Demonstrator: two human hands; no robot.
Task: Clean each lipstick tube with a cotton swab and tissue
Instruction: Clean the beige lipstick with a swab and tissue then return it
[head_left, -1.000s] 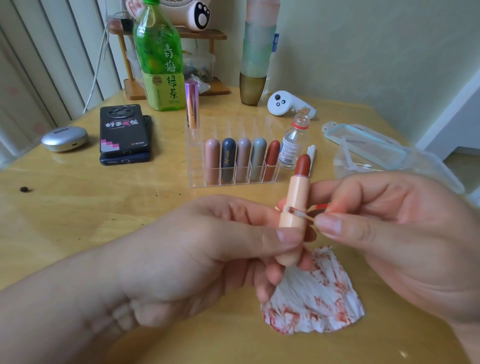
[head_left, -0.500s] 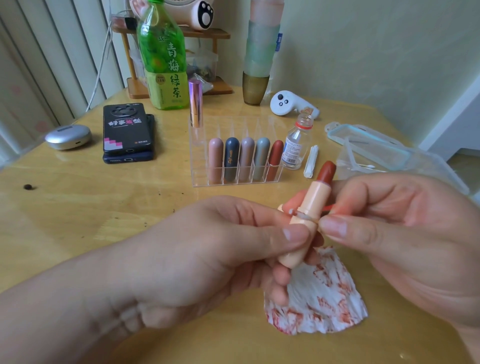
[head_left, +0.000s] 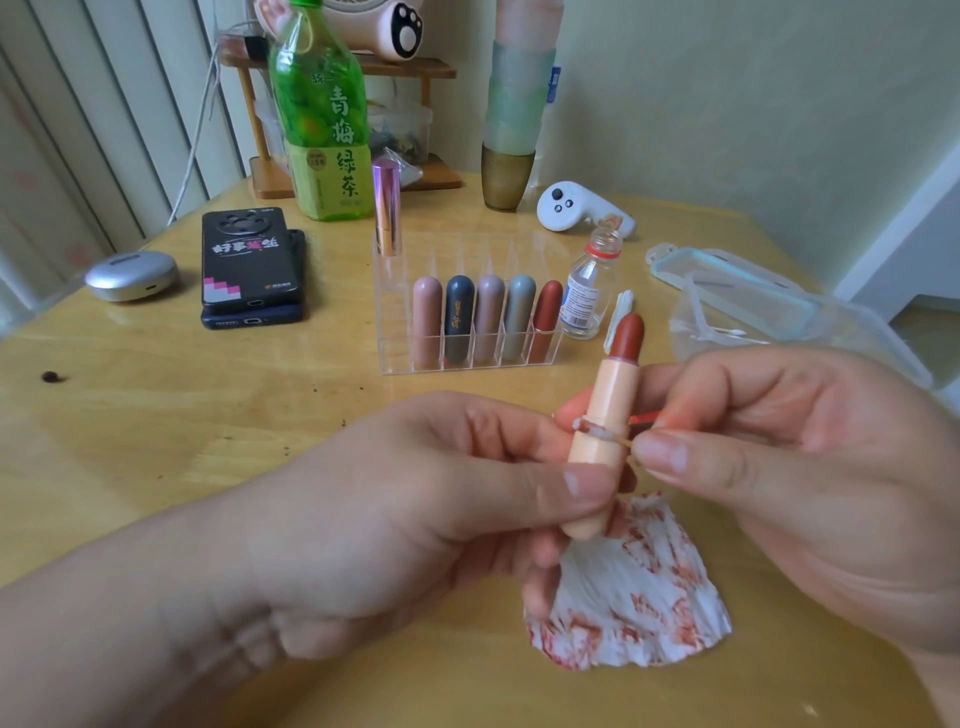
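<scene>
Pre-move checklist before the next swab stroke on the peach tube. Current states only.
1. Grip: left hand holds the lipstick tube by its lower half: ok.
2. Tool: right hand pinches the cotton swab, tip on the tube's seam: ok.
3. Red bullet extended, uncapped, clear of the swab: ok.
4. Swab tip clean enough: cannot tell.
5. Wipe: tissue lies below the hands, heavily stained, white patches left: ok.
6. Small bottle appears uncapped behind the hands: not ok, possible spill risk.
</scene>
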